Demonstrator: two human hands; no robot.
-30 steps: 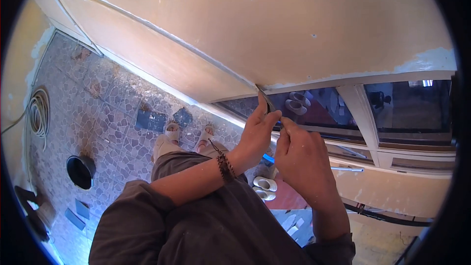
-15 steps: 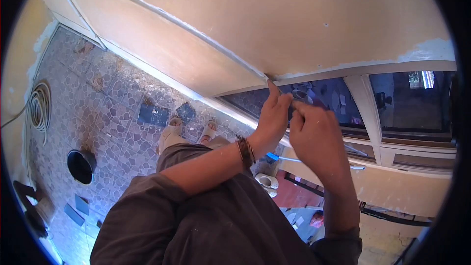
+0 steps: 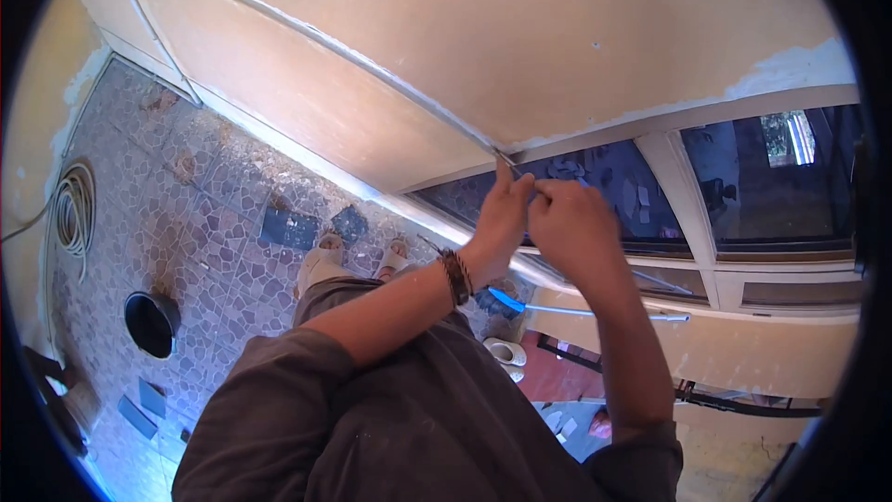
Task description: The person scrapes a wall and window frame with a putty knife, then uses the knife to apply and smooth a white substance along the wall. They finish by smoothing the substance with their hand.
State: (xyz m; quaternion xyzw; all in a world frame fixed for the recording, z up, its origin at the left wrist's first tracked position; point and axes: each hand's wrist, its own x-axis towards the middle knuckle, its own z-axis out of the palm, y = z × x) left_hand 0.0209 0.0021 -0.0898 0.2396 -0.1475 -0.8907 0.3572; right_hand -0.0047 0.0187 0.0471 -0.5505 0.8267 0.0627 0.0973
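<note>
My left hand (image 3: 502,218) is raised to the wall, its index finger stretched up to the spot where a thin conduit (image 3: 409,91) meets the window frame (image 3: 609,135). Between its thumb and finger runs a slim, dark, rod-like tool (image 3: 513,167), tip at that joint. My right hand (image 3: 576,223) is closed just behind, apparently round the tool's rear end. Its handle is hidden by my fingers, so the exact kind does not show. A dark braided bracelet (image 3: 455,277) circles my left wrist.
Dark window panes (image 3: 771,186) lie right of my hands. Below are a blue-ended pole (image 3: 604,313), pale shoes (image 3: 505,351) and a red surface (image 3: 557,372). On the tiled floor (image 3: 223,270) stand a black bucket (image 3: 151,325), a coiled hose (image 3: 74,209) and dark flat pieces (image 3: 288,228).
Both hands have shifted slightly left in the view along with the wall, as the camera moved a little. The tool's tip stays at the conduit's end, and more of its shaft shows.
</note>
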